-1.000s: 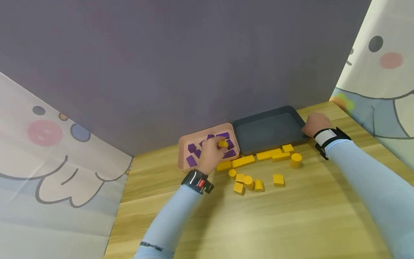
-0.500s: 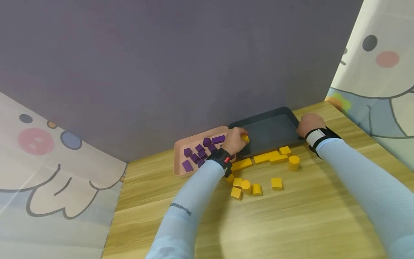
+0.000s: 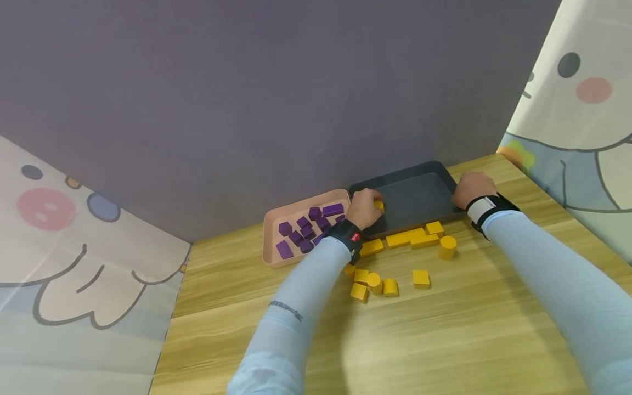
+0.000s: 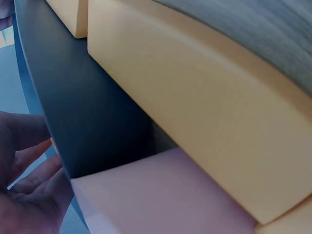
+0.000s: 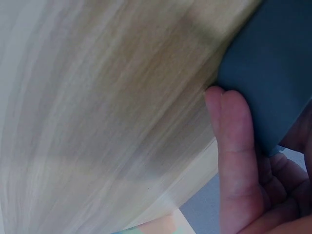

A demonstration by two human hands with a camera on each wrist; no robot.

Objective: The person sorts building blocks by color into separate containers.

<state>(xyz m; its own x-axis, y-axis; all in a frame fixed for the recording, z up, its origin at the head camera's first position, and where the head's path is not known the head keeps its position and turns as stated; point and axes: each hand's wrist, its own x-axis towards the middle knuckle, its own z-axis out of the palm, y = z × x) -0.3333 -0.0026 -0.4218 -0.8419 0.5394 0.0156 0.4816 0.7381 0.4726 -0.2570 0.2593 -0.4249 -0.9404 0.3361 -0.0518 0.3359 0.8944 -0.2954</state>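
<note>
My left hand (image 3: 364, 208) is over the left end of the dark grey tray (image 3: 419, 193) and pinches a small yellow block (image 3: 379, 205), mostly covered by the fingers. In the left wrist view the left hand (image 4: 31, 180) shows past the tray's dark wall (image 4: 83, 102). At the tray's right end my right hand (image 3: 474, 189) grips the rim. The right wrist view has the right hand (image 5: 239, 161) with fingertips against the tray's outer wall (image 5: 268, 73) and the thumb side over its edge.
Beside the dark tray, a pink tray (image 3: 267, 236) holds several purple blocks (image 3: 306, 232). Long yellow blocks (image 3: 406, 237) lie along the dark tray's front. Nearer me are a yellow cylinder (image 3: 447, 248), a yellow cube (image 3: 421, 278) and several other small yellow blocks (image 3: 359, 292). A grey wall (image 3: 247, 137) rises behind.
My left hand has moved right, from above the pink tray to the dark tray's left end, carrying the yellow block. The right hand stays on the tray's rim.
</note>
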